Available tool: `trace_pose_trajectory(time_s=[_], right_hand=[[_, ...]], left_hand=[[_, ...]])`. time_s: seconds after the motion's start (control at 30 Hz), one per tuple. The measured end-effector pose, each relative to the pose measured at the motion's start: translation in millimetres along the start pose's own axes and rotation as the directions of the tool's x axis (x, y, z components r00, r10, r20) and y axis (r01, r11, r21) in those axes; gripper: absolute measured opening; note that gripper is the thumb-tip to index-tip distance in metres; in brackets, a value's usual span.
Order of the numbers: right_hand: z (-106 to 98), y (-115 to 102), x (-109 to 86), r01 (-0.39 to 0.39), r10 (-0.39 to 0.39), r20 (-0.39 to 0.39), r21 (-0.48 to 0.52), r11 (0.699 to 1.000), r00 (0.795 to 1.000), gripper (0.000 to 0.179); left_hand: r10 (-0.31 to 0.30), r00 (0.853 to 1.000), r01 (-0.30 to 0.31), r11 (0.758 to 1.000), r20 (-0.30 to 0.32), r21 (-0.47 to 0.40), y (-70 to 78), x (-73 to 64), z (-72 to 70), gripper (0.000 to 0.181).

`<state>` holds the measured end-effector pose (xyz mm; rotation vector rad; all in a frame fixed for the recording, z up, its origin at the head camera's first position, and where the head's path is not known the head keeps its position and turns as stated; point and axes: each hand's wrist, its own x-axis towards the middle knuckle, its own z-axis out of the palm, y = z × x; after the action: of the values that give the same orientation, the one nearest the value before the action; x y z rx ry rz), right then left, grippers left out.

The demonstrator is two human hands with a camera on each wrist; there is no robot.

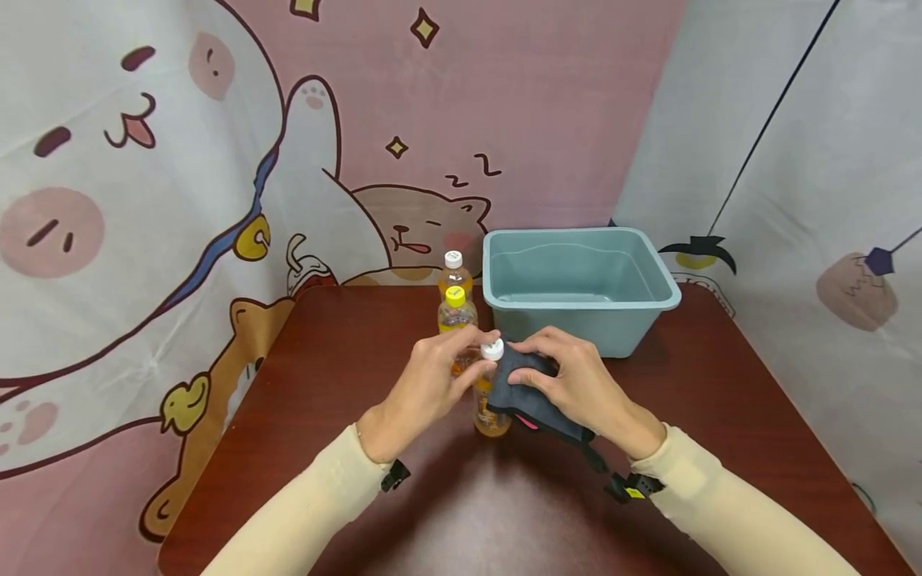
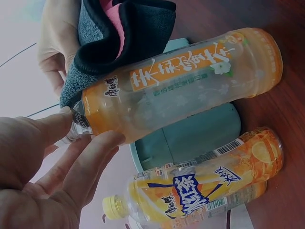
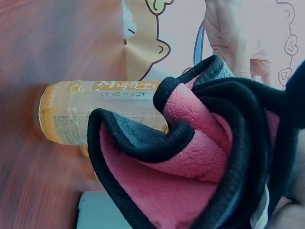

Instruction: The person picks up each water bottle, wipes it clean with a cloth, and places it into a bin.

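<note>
We see the left hand (image 1: 432,366) pinching, thumb against fingers, the white cap (image 1: 493,350) of one clear plastic jasmine tea bottle (image 2: 186,88), long axis upright, cap up, in from the worktop's (image 1: 331,400) far edge. The right hand (image 1: 576,376) grips one plush, black-edged cloth (image 1: 533,400) against its neck. Behind, we count two more bottles (image 1: 455,314) and one smooth rectangular tub (image 1: 576,328).

Black-edged grey and pink cloth (image 3: 202,155), white-capped orange-labelled bottle (image 2: 178,81), pale teal tub (image 1: 615,328)
</note>
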<state>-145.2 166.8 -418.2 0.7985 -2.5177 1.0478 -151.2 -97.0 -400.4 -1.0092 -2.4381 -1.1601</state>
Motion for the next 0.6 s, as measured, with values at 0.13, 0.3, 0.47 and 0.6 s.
trace_pose_trajectory(time_s=[0.13, 0.3, 0.47, 0.6], right_hand=[[1.9, 1.6, -1.2, -0.007, 0.007, 0.005, 0.005, 1.0, 1.0, 0.04], [3.1, 3.1, -5.3, -0.022, 0.022, 0.008, -0.002, 1.0, 1.0, 0.038], [3.5, 4.0, -8.5, -0.051, 0.051, 0.024, -0.004, 0.999, 0.998, 0.036], [4.7, 5.7, -12.1, -0.066, 0.067, 0.042, -0.019, 0.998, 0.997, 0.033]], left_hand=[[-0.007, 1.0, 0.007, 1.0, 0.002, 0.006, 0.9, -0.1, -0.3, 0.035], [0.0, 1.0, 0.0, 1.0, -0.009, -0.005, 0.7, -1.4, 1.4, 0.037], [-0.005, 1.0, 0.005, 1.0, -0.015, -0.002, 1.4, -1.3, 2.0, 0.038], [-0.005, 1.0, 0.005, 1.0, -0.019, 0.003, 2.0, -1.1, 2.5, 0.038]])
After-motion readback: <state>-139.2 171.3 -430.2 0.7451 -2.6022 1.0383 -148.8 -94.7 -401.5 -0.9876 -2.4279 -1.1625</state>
